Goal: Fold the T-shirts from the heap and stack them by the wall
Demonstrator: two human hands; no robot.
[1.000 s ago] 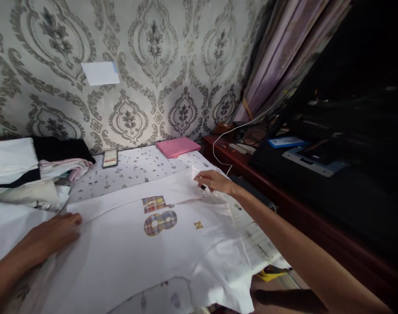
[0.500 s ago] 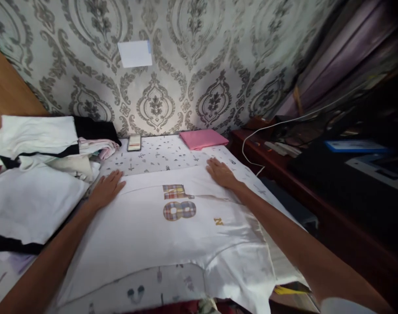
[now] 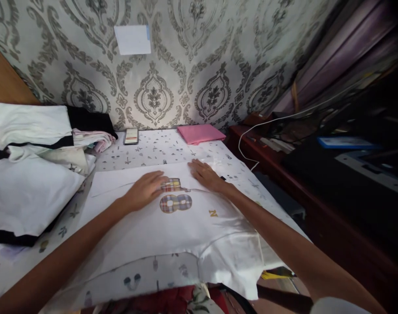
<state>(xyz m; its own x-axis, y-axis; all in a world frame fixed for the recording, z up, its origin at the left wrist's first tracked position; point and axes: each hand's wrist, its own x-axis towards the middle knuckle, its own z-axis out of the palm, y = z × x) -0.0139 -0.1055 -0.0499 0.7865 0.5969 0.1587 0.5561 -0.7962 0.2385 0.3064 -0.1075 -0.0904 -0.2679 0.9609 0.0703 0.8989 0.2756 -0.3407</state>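
Far left, a clothes pile [image 3: 30,124], with a white garment with black trim [image 3: 38,192] on its near side; both look soft and loose. Next right, at the far side, a small card or packet [image 3: 131,136] lies on the patterned sheet [image 3: 156,150]. Middle: white shirt [image 3: 133,235], spread mostly flat on the sheet, its far side lying as a straight double-looking strip, its near-right part wrinkled and drooping at the sheet's near edge. Left hand [image 3: 145,191] rests palm down on the shirt, fingers extended, covering part of the plaid print [image 3: 176,203]; right hand [image 3: 204,174] is just right of it, also palm down, fingers extended near the shirt's far edge. Hands are near each other, not touching, neither pinching cloth as far as visible. Shirt likely handles light, limp, slightly smooth; not fragile, but creases easily and could slide on the sheet. Good holds, I judge: left end and right end of the far strip, pinched at the corners; flat palms for pressing wrinkles; avoid tugging on the print. Beyond the right hand, pink folded cloth [image 3: 200,134] lies at the far side. Far right, white cable [image 3: 241,146] loops over dark red furniture [image 3: 267,162].
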